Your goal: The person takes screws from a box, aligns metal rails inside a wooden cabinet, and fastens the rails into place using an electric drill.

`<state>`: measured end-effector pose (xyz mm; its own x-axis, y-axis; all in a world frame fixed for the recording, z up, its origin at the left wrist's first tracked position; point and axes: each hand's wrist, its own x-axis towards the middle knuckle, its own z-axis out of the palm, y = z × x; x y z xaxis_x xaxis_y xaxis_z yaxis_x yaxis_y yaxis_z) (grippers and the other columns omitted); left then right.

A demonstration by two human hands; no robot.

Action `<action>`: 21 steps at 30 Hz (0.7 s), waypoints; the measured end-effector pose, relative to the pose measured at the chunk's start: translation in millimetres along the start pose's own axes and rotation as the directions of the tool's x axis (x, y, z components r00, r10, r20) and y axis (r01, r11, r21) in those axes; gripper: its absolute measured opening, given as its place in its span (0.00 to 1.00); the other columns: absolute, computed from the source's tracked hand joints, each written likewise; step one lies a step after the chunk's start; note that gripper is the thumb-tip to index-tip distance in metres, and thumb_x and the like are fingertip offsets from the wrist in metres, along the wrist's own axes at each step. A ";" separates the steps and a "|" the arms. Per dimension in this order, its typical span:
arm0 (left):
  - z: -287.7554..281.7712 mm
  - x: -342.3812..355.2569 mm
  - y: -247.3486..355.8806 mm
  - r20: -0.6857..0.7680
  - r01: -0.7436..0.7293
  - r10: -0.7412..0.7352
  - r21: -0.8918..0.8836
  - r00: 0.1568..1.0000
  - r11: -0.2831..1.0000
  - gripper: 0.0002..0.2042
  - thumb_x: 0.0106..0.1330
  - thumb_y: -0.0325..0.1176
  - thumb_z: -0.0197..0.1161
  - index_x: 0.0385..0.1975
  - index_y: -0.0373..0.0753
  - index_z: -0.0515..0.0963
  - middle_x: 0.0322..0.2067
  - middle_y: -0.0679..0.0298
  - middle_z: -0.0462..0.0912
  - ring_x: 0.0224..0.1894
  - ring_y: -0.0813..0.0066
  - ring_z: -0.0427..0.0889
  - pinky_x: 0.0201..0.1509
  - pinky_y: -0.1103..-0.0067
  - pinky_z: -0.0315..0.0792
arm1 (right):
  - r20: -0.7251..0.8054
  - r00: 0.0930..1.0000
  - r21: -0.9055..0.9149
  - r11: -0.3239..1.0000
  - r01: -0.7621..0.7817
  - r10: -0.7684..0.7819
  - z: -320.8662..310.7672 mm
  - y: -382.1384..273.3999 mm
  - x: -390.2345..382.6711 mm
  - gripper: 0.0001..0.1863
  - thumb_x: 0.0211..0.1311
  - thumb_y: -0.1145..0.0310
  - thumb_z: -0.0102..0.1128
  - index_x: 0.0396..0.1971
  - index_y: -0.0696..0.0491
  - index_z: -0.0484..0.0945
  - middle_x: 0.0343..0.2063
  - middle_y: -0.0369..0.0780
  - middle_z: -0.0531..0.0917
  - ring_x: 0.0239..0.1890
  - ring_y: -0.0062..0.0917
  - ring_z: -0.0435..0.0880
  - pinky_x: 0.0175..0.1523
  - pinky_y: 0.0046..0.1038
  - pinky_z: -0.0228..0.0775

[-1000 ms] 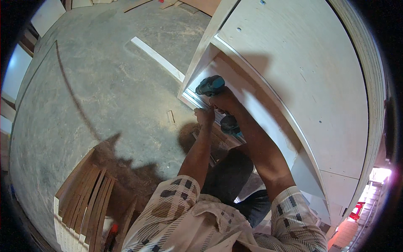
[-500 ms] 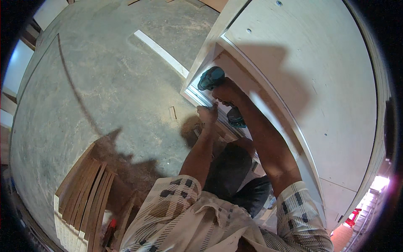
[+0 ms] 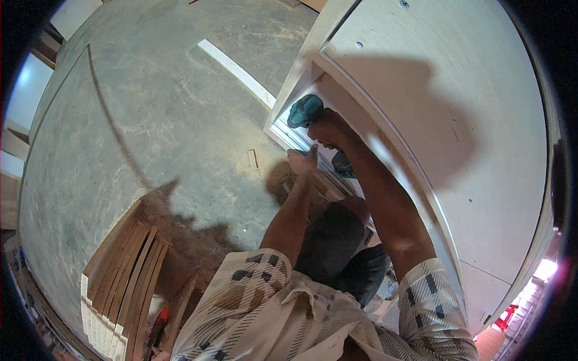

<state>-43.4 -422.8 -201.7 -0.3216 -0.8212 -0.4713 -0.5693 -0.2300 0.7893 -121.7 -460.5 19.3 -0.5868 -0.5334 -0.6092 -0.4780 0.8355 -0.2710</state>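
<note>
A teal and black cordless drill [image 3: 306,111] is in my right hand [image 3: 331,128], its head over the corner of a pale wooden cabinet frame [image 3: 299,82]. The battery end shows below my wrist; the tip is hidden under the drill's body. My left hand [image 3: 303,161] is closed round the cabinet's edge just below the drill, thumb on top and most fingers out of sight. Shiny metal tracks [image 3: 290,136] run along that edge beside both hands.
A large pale panel [image 3: 445,114] fills the right side. On the concrete floor [image 3: 174,114] lie a white strip [image 3: 238,72] and a small wood offcut [image 3: 253,159] amid sawdust. Stacked wooden strips [image 3: 123,271] and a red-handled tool [image 3: 159,322] are at lower left.
The whole view has shifted slightly. Both hands stay at the cabinet corner, the drill still in my right hand.
</note>
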 end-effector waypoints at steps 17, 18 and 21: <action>-6.4 -3.4 11.0 0.065 0.061 -0.056 -0.062 0.996 0.996 0.38 0.48 0.51 0.76 0.46 0.27 0.64 0.44 0.41 0.75 0.46 0.42 0.78 0.52 0.58 0.72 | 0.009 0.997 -0.101 0.992 0.082 -0.082 6.3 7.6 11.8 0.11 0.52 0.67 0.53 0.26 0.58 0.80 0.20 0.48 0.84 0.20 0.34 0.85 0.36 0.39 0.81; -5.4 -4.7 11.7 0.068 0.059 -0.055 -0.063 0.996 0.996 0.38 0.48 0.51 0.76 0.46 0.27 0.64 0.44 0.41 0.75 0.46 0.42 0.78 0.52 0.58 0.72 | 0.005 0.999 -0.075 0.996 0.053 -0.052 6.4 10.4 13.1 0.12 0.53 0.67 0.52 0.26 0.59 0.80 0.20 0.48 0.84 0.20 0.33 0.85 0.36 0.39 0.81; -11.9 1.5 3.2 0.064 0.020 -0.016 -0.066 0.998 0.998 0.38 0.48 0.51 0.76 0.46 0.27 0.65 0.44 0.41 0.75 0.46 0.42 0.78 0.52 0.58 0.71 | 0.023 1.000 0.008 1.000 0.019 -0.019 6.7 -0.9 7.5 0.13 0.52 0.65 0.53 0.25 0.60 0.80 0.21 0.48 0.84 0.21 0.34 0.85 0.36 0.38 0.81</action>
<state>-36.7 -431.0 -195.2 -0.3608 -0.7822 -0.5080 -0.5244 -0.2802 0.8040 -121.3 -464.4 10.0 -0.5619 -0.5463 -0.6211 -0.4842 0.8260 -0.2885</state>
